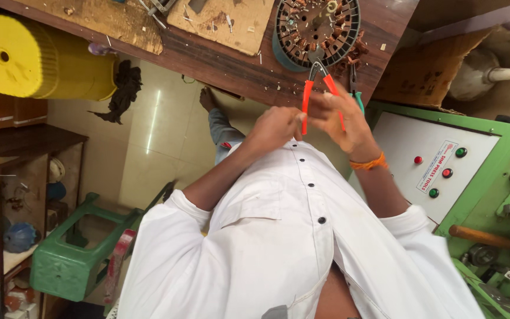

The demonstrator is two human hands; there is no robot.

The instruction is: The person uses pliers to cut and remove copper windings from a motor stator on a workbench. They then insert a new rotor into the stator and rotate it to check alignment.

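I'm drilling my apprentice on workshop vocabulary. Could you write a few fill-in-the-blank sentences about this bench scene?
1. Both hands hold pliers with ____ handles.
2. The round motor stator rests on a ____ bench.
3. The right hand wears an ____ wristband.
4. The big spool at left is ____.

Missing: red; wooden; orange; yellow

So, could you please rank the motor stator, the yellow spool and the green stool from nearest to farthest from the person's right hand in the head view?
From the right hand:
1. Motor stator, on the bench just beyond it.
2. Green stool, on the floor.
3. Yellow spool, far across the bench edge.
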